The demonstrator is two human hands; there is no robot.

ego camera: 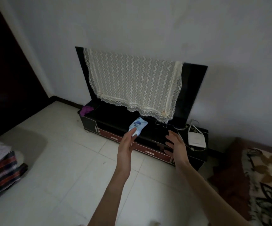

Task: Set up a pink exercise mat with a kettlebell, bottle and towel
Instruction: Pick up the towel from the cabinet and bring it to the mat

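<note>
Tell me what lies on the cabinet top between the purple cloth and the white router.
In the head view, between the purple cloth and the white router lies a small blue-and-white towel, touched by the left hand.

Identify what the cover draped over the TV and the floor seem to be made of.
Cover: cream lace-like fabric, judging by its open wavy pattern, scalloped edge and the dark screen showing through. Floor: probably glazed ceramic tile, given its pale, faintly glossy squares with grout lines.
</note>
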